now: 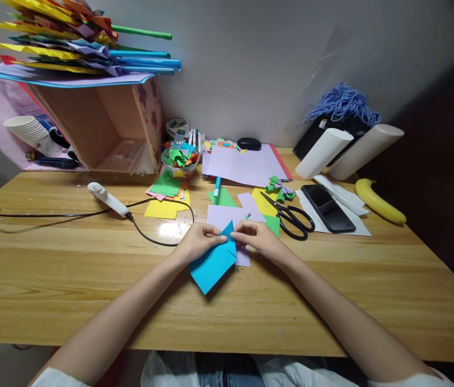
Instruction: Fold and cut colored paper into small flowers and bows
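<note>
A folded sheet of blue paper (213, 266) is held tilted above the table, one pointed corner up between my hands. My left hand (200, 240) pinches its upper left side, thumb on the front. My right hand (259, 238) grips the upper right edge near the tip, with thumb and forefinger together. A short crease or slit shows at the paper's right side. Behind it lie sheets of lilac paper (224, 216), partly hidden by the hands. Black-handled scissors (291, 217) rest to the right of my right hand, blades toward the back left.
A glue gun (108, 199) with a black cord lies at left. A bowl of paper scraps (180, 161) stands near the cardboard box (101, 123). On the right are a phone (327, 208), a banana (380, 201) and white rolls (324, 153). Yellow paper (161, 209) lies left of centre.
</note>
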{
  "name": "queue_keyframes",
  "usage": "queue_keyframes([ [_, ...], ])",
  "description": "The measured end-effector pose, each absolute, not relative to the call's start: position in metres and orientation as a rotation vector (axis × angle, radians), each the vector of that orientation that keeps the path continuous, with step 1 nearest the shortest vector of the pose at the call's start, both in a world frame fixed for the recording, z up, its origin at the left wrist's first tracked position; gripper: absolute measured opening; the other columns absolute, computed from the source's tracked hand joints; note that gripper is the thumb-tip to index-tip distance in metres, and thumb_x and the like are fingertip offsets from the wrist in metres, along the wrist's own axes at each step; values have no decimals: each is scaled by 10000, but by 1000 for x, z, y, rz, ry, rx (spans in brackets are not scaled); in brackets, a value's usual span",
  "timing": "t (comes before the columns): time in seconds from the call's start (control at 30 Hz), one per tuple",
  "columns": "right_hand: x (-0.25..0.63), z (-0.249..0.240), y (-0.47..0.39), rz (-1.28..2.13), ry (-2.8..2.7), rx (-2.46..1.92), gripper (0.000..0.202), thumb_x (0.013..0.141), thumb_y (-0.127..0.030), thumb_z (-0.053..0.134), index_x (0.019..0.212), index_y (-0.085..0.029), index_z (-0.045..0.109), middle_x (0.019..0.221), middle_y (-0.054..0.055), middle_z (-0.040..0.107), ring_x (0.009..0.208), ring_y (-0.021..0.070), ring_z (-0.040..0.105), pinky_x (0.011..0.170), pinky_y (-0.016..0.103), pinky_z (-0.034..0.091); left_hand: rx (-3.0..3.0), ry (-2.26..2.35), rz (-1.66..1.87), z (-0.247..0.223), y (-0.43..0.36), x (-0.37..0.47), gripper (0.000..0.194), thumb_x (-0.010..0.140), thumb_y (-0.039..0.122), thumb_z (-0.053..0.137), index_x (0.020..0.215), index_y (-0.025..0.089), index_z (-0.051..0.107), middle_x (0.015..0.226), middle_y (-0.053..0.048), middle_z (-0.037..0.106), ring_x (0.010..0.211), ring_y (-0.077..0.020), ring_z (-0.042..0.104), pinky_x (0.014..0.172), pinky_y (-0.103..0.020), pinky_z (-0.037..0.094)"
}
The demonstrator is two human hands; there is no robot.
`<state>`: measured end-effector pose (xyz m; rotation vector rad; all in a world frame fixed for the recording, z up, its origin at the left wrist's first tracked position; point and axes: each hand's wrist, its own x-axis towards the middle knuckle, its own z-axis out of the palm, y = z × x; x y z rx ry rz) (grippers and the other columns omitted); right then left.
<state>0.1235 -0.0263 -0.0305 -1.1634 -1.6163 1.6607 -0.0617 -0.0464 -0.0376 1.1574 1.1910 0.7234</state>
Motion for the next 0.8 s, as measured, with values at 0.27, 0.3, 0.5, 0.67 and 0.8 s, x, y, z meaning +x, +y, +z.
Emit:
queue_keyframes([
  [0.27, 122, -32, -26, 1620, -1617, -1146, 308, 666, -437, 663, 626, -151, 553, 545, -30, 537, 510, 93, 493, 511, 228, 392, 1245, 1203, 680, -33, -46, -62, 260, 624, 377, 670, 675, 123, 682, 582, -14, 611, 493, -93, 454, 458, -198, 306],
  [0.3, 122, -33, -26, 1639, -1614, -1149, 309, 676, -444, 651, 644, -150, 561, 549, -28, 540, 510, 93, 496, 508, 227, 394, 1238, 1187, 674, -33, -46, -63, 259, 626, 377, 668, 681, 124, 682, 586, -14, 610, 498, -94, 457, 462, -199, 313],
  [0.5, 121, -32, -27, 1600, -1594, -1167, 298, 678, -432, 652, 632, -151, 564, 538, -27, 545, 488, 88, 492, 493, 222, 393, 1253, 1148, 649, -32, -48, -62, 265, 639, 375, 655, 703, 118, 676, 583, -15, 610, 488, -95, 455, 466, -202, 317],
  [0.67, 118, -30, -32, 1549, -1571, -1179, 297, 677, -419, 659, 609, -148, 559, 525, -26, 545, 480, 86, 493, 484, 219, 402, 1348, 1237, 716, -29, -50, -58, 268, 670, 377, 624, 615, 115, 629, 539, 0, 552, 484, -86, 418, 455, -197, 281],
  [0.8, 120, -31, -31, 1596, -1523, -1175, 252, 695, -385, 654, 664, -144, 590, 570, -15, 582, 510, 88, 521, 519, 222, 426, 1378, 1191, 667, -29, -50, -59, 282, 691, 377, 600, 591, 113, 611, 503, 17, 496, 461, -75, 369, 440, -199, 245],
])
